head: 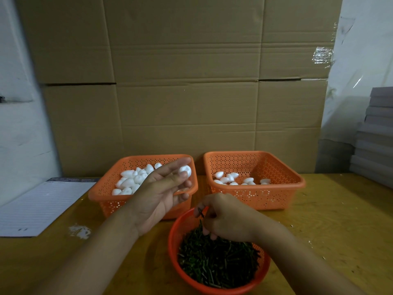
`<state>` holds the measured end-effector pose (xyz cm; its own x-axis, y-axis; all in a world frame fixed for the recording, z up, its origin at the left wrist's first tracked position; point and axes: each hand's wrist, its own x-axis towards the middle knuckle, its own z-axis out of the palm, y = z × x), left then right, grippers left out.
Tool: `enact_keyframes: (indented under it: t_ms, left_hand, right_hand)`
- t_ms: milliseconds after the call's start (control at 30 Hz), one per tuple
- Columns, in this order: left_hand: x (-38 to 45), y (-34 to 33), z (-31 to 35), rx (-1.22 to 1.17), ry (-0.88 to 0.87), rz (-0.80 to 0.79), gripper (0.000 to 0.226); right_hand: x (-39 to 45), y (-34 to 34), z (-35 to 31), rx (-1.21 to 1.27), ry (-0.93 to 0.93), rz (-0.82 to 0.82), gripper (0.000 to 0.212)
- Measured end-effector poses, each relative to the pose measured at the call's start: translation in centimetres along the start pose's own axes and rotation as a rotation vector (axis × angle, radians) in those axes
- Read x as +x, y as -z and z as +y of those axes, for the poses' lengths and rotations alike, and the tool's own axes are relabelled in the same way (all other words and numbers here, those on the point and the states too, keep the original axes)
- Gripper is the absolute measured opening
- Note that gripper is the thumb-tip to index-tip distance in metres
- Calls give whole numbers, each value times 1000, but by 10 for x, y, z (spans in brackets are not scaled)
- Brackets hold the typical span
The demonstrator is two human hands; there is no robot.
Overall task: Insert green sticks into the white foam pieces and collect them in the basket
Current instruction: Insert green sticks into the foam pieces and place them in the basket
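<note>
My left hand [161,192] is raised over the left orange basket [102,194] and pinches a white foam piece [185,170] at its fingertips. That basket holds several loose white foam pieces [131,179]. My right hand [225,218] hovers over the round orange bowl [173,248] of green sticks [217,260] and pinches a green stick [201,212] between thumb and forefinger. The right orange basket [276,188] holds several foam pieces [234,178]; whether sticks are in them I cannot tell.
A lined notepad [40,207] lies on the wooden table [329,220] at the left. White foam crumbs [79,231] sit near it. A cardboard wall [182,81] stands behind the baskets. Grey stacked boards [376,137] rise at the right edge.
</note>
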<state>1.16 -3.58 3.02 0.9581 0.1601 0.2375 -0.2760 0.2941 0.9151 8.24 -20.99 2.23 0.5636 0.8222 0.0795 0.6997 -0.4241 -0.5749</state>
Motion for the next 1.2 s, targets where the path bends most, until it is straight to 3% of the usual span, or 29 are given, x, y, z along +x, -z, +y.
enact_keyframes:
  t_ms: [167, 367, 633, 800, 900, 1133, 1200]
  left_hand:
    - [-3, 2, 1, 52, 4, -27, 42]
    - [-4, -3, 1, 69, -7, -40, 22]
    - [-3, 0, -1, 1, -3, -29, 21]
    - [-5, -2, 2, 26, 11, -58, 27]
    - [-6, -2, 2, 19, 21, -61, 34]
    - [-4, -1, 3, -18, 14, -35, 24]
    - [-4, 0, 3, -22, 12, -27, 26]
  right_hand:
    - [0, 0, 1, -4, 8, -8, 29]
    - [0, -1, 2, 88, -15, -13, 31]
    - [-1, 2, -1, 374, -29, -81, 20]
    - [0, 2, 0, 363, -37, -81, 16]
    - [1, 3, 2, 347, -3, -30, 11]
    - [2, 6, 4, 325, 70, 188, 9]
    - [2, 6, 3, 369, 71, 222, 18]
